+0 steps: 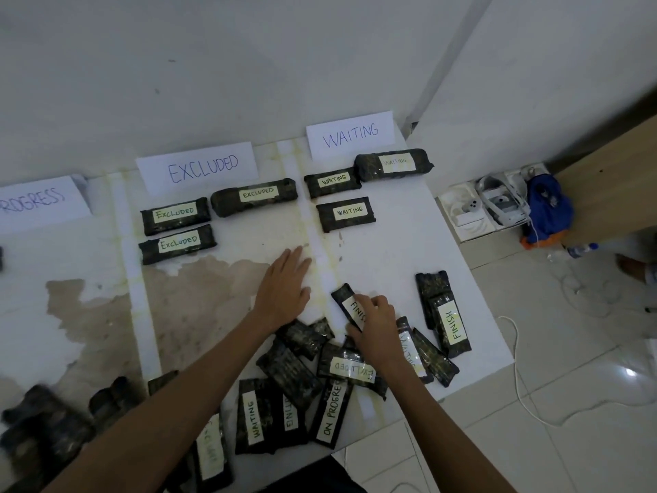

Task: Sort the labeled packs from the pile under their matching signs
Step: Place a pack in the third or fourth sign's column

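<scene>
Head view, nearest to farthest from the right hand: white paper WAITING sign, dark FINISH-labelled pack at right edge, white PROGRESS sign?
1. Dark FINISH-labelled pack, just right of the right hand.
2. White paper WAITING sign, at the back.
3. White PROGRESS sign, far left.

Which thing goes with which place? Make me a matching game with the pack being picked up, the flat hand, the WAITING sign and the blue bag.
Things
1. dark plastic FINISH pack with a half-covered label
2. left hand
3. white paper WAITING sign
4. blue cloth bag

Places
A. off the white table, to its right
B. pinched by the right hand
C. standing at the table's far edge
D. palm down, flat on the table

Pairs: 1-B, 2-D, 3-C, 4-A
</scene>
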Demonstrator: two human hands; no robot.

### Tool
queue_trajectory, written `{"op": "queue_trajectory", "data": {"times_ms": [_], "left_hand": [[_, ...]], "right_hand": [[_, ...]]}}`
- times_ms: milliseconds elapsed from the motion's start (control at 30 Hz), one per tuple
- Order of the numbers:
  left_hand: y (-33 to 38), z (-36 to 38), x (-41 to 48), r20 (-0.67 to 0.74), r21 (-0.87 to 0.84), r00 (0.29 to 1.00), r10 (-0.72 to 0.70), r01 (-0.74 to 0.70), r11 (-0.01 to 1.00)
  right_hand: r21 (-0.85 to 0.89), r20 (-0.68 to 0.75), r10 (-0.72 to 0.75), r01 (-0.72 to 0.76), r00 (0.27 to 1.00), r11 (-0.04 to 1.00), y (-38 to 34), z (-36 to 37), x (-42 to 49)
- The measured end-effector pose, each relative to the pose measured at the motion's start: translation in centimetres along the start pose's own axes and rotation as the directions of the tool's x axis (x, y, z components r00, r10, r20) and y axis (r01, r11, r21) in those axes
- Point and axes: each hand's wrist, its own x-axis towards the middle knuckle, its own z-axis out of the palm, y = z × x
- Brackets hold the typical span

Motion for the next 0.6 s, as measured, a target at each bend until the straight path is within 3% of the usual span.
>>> {"op": "queue_trajectory", "data": {"times_ms": [133, 300, 600], "left_hand": [[-0.3, -1.0, -0.4, 0.003, -0.073, 1.000, -0.013, 0.014, 0.997], [-1.9, -3.5, -3.9, -0.109, -0.150, 0.991, -0.075, 0.058, 0.987], [-9.8, -8.2, -15.1, -0.294, -0.188, 0.921, -0.255, 0.206, 0.960]], "right_hand": [[0.033, -0.030, -0.071, 0.072, 0.997, 0.997, -1.3, 0.1, -0.1], [-0.035, -0.052, -0.260, 0.259, 0.964, 0.965, -5.2, 0.1, -0.2], [-0.036, 0.062, -0.519, 0.522, 0.852, 0.852, -16.9, 3.0, -1.8]]}}
